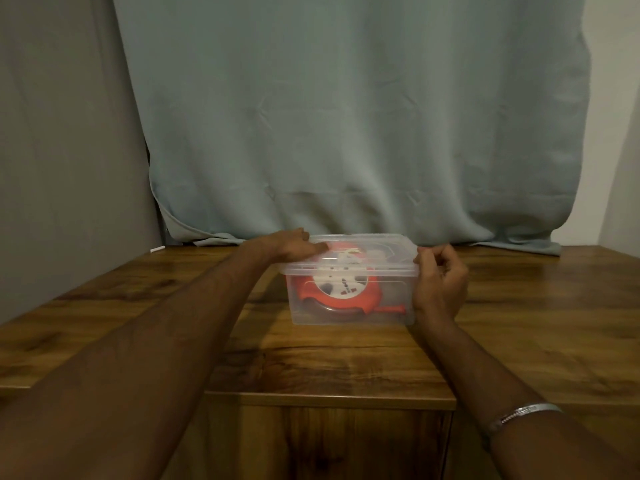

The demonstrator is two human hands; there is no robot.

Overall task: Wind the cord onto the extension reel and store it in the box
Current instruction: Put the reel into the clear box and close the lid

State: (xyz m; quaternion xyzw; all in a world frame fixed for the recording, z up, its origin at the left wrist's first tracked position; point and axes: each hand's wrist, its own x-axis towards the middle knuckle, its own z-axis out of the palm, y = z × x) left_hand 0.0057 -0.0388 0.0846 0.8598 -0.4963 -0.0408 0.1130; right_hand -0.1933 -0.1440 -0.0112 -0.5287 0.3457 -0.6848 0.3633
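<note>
A: What lies closest to the viewer?
B: Two bare forearms reaching forward over the wooden surface, the right one wearing a silver bracelet.

A: And the hands?
B: The right hand sits against the right end of the clear box, its fingers curled, thumb and fingertips pinching the edge of the lid. The left hand rests on the lid's far left corner, thumb flat on top, fingers bent over the edge.

A: Where is the reel?
B: The orange reel with its white centre lies inside the box, seen through the plastic, under the lid.

A: Behind that?
B: A pale blue-grey curtain hangs down to the surface's far edge.
</note>
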